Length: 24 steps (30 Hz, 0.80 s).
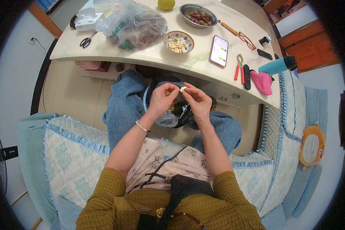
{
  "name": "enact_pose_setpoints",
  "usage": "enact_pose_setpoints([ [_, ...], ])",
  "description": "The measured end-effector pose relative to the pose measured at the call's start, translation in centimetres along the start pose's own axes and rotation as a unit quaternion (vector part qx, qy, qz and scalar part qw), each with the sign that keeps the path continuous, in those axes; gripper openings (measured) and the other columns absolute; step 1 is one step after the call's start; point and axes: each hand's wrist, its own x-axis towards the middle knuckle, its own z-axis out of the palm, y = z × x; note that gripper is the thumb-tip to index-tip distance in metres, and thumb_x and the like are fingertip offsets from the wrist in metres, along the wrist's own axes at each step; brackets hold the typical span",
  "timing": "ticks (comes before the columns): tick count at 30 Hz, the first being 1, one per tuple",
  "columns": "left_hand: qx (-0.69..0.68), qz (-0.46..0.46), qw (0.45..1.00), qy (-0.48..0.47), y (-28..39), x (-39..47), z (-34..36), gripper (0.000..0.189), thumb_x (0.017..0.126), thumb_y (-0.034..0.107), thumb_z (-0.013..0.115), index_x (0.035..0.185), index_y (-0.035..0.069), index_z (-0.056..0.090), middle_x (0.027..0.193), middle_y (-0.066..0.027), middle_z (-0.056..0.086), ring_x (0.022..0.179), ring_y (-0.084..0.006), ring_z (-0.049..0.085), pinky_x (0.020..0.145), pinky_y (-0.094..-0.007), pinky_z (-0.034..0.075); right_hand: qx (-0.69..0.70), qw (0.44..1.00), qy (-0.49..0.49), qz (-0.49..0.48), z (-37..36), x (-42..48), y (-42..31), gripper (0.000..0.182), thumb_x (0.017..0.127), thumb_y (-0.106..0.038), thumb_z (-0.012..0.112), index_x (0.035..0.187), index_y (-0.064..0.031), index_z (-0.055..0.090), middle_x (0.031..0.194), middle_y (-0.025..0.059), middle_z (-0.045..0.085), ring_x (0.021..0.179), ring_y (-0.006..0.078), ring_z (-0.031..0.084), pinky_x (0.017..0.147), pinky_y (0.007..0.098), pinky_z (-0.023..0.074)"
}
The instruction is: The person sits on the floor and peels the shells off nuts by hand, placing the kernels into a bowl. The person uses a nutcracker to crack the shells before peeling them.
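Observation:
Between the fingertips of both hands is a small pale nut kernel piece (pixel 183 89), over a lined waste bin (pixel 146 99) that stands between the knees. My left hand (pixel 164 97) pinches towards it from the left, a beaded bracelet on the wrist. My right hand (pixel 198 100) holds the piece between thumb and forefinger. Brown shell bits and a crumpled plastic film (pixel 169 119) lie in the bin. On the table in front, a patterned bowl (pixel 166 47) holds pale kernel pieces (pixel 178 45). Beside it rests a clear plastic bag (pixel 135 27) of brown contents.
The marble-look table (pixel 189 61) curves across in front. On it lie scissors (pixel 87 41), a tissue box (pixel 89 23), a metal bowl (pixel 187 22) of grapes, a phone (pixel 219 51), a red-handled nutcracker (pixel 239 69), glasses (pixel 246 40) and a blue bottle (pixel 273 66).

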Motion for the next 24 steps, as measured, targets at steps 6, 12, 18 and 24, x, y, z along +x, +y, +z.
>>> enact_pose_setpoints([
  [6, 0.084, 0.101, 0.991, 0.034, 0.9, -0.5, 0.5, 0.016, 0.087, 0.016, 0.066, 0.09, 0.0, 0.065, 0.079, -0.0104, 0.067, 0.066, -0.0162, 0.063, 0.06, -0.0284, 0.049, 0.034, 0.996, 0.02, 0.084, 0.0, 0.0, 0.3, 0.018, 0.084, -0.001, 0.071, 0.101, 0.0028, 0.064, 0.103, 0.01, 0.067, 0.089, 0.0129, 0.065, 0.08, 0.0259, 0.0542],
  [12, 0.018, 0.041, 0.999, 0.018, 0.1, -0.2, 0.4, 0.016, 0.088, 0.015, 0.065, 0.091, 0.0, 0.064, 0.079, -0.0079, 0.066, 0.068, -0.0126, 0.061, 0.061, -0.0286, 0.049, 0.126, 0.984, 0.005, 0.128, 0.2, 0.1, 0.1, 0.018, 0.09, -0.003, 0.063, 0.108, 0.001, 0.06, 0.101, 0.011, 0.068, 0.089, 0.0178, 0.067, 0.081, 0.0308, 0.0576],
  [18, -0.068, -0.001, 0.997, 0.024, -0.6, 0.5, 0.0, 0.017, 0.091, 0.016, 0.063, 0.091, -0.001, 0.064, 0.077, -0.0039, 0.064, 0.063, -0.0086, 0.057, 0.057, -0.0242, 0.046, 0.207, 0.959, -0.03, 0.19, -0.4, 0.3, -0.2, 0.022, 0.092, -0.009, 0.061, 0.112, 0.001, 0.06, 0.103, 0.0121, 0.067, 0.09, 0.0201, 0.068, 0.081, 0.032, 0.0579],
  [24, -0.212, -0.086, 0.973, -0.017, 0.0, 0.5, -0.4, 0.017, 0.095, 0.017, 0.058, 0.094, 0.001, 0.062, 0.076, 0.0018, 0.057, 0.057, -0.0034, 0.048, 0.051, -0.0189, 0.038, 0.26, 0.94, -0.045, 0.216, -0.5, 0.3, -0.4, 0.022, 0.094, -0.01, 0.059, 0.113, 0.0011, 0.06, 0.105, 0.0133, 0.066, 0.093, 0.0193, 0.066, 0.082, 0.0313, 0.0573],
])
